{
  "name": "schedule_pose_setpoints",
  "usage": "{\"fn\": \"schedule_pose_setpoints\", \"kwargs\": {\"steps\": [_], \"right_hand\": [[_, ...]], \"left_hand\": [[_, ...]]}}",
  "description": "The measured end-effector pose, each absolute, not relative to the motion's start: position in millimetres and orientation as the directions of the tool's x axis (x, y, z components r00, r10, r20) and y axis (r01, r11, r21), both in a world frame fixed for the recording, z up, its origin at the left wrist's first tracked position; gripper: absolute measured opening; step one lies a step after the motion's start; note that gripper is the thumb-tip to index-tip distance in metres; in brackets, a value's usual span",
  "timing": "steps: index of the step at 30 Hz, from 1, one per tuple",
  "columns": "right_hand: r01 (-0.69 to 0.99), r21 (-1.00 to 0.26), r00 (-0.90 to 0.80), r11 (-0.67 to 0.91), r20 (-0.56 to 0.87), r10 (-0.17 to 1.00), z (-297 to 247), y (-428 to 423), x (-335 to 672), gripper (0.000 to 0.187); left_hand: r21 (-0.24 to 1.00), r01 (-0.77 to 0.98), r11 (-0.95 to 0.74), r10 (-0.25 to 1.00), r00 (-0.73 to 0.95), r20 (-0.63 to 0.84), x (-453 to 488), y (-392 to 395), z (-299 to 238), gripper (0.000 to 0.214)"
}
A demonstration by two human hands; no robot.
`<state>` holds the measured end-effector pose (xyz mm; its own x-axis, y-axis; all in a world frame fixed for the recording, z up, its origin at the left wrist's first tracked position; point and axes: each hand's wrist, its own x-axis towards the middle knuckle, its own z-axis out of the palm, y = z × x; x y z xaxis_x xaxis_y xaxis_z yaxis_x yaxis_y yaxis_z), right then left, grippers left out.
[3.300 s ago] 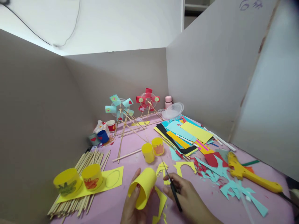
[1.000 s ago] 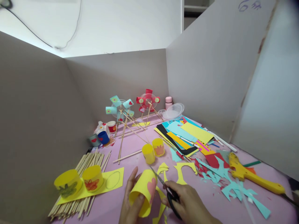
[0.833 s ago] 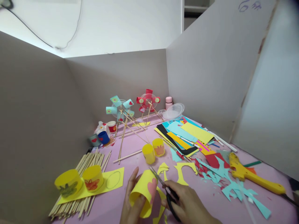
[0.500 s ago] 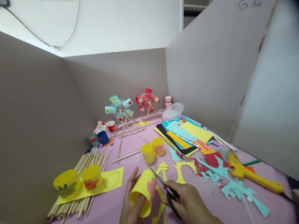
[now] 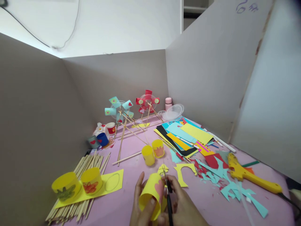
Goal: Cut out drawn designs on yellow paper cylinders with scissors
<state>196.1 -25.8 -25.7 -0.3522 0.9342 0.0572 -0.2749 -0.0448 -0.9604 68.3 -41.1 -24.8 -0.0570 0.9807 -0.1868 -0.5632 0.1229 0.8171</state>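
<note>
My left hand [image 5: 141, 205] is closed round a yellow paper tube [image 5: 150, 191], its thumb inside the near opening. A pink heart [image 5: 159, 189] shows on the tube's right side. Black-handled scissors [image 5: 168, 201] are gripped in my right hand [image 5: 184, 204], blades pointing away from me along the tube's right edge. Beyond the hands stand two small yellow paper cups [image 5: 148, 155], and a cut yellow scrap [image 5: 182, 174] lies to the right. At left, two wider yellow rings [image 5: 66, 185] rest on a yellow strip [image 5: 115, 183] with a drawn oval.
Wooden sticks [image 5: 70, 208] lie under the strip. A yellow glue gun [image 5: 254, 179] and blue paper scraps [image 5: 221, 175] are at right, near stacked coloured paper [image 5: 199, 133]. Blue [image 5: 119, 110] and red paper wheels [image 5: 148, 102] on stick frames stand at the back. Grey partitions [image 5: 113, 72] enclose the table.
Both hands have shifted right, and the tube with them. The scissors have turned from slanting across the tube to pointing nearly straight away, and my right hand has come closer to the tube.
</note>
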Motion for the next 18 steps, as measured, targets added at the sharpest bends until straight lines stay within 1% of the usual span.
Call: {"fn": "schedule_pose_setpoints", "kwargs": {"steps": [2,4,6,8,9,11,13,14,16,18], "right_hand": [[-0.294,-0.956,-0.308,-0.007,0.088,0.947,-21,-25,197,0.066],[-0.268,-0.963,-0.282,0.018,0.096,0.954,-17,-24,202,0.058],[-0.200,-0.980,-0.324,0.009,0.074,0.943,-14,-22,207,0.053],[-0.116,-0.993,-0.390,0.009,0.054,0.919,-14,-20,211,0.051],[-0.095,-0.995,-0.414,0.016,0.054,0.909,-14,-20,212,0.052],[-0.106,-0.994,-0.423,0.028,0.071,0.903,-16,-19,213,0.053],[-0.128,-0.991,-0.370,0.049,0.093,0.924,-18,-17,216,0.047],[-0.112,-0.992,-0.337,0.062,0.097,0.937,-19,-16,217,0.042],[-0.001,-0.994,-0.282,0.112,0.108,0.953,-21,-14,220,0.034],[0.187,-0.968,-0.275,0.170,0.115,0.955,-22,-13,222,0.028]], "left_hand": [[0.838,-0.533,0.117,0.984,-0.051,-0.170,70,-40,-30,0.092],[0.859,-0.505,0.088,0.989,-0.062,-0.138,67,-37,-32,0.089],[0.890,-0.456,0.017,0.993,-0.097,-0.068,61,-35,-30,0.087],[0.921,-0.389,-0.024,0.996,-0.092,-0.013,54,-33,-26,0.085],[0.934,-0.358,-0.019,0.997,-0.075,-0.009,52,-33,-23,0.082],[0.941,-0.338,0.024,0.998,-0.043,-0.040,49,-34,-17,0.075],[0.926,-0.374,0.052,0.996,-0.046,-0.075,48,-35,-14,0.073],[0.915,-0.399,0.057,0.994,-0.061,-0.089,48,-36,-13,0.073],[0.891,-0.449,0.061,0.989,-0.092,-0.114,47,-35,-13,0.075],[0.859,-0.507,0.069,0.983,-0.112,-0.145,44,-33,-13,0.077]]}}
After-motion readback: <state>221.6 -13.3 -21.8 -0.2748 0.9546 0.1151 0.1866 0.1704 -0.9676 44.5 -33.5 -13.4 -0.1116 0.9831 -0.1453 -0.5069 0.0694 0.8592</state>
